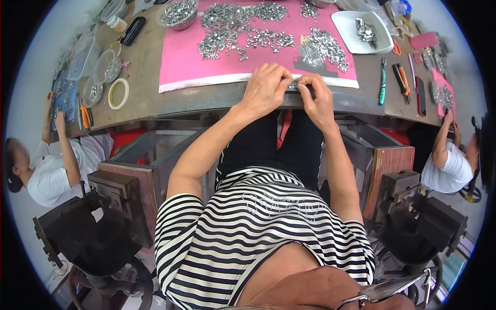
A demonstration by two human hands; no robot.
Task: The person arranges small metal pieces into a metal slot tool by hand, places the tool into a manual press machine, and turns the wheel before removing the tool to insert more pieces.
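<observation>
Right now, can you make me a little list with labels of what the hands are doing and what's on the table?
left hand: left hand at the table's near edge, fingers curled over a small metal piece
right hand: right hand pinching the same piece from the other side
mat: pink mat just beyond the hands
on the mat: heaps of small shiny metal parts
tray: white tray with more parts, far right
tools: pliers right of the mat
tape: tape roll left of the mat
others: a person seated at each side
</observation>
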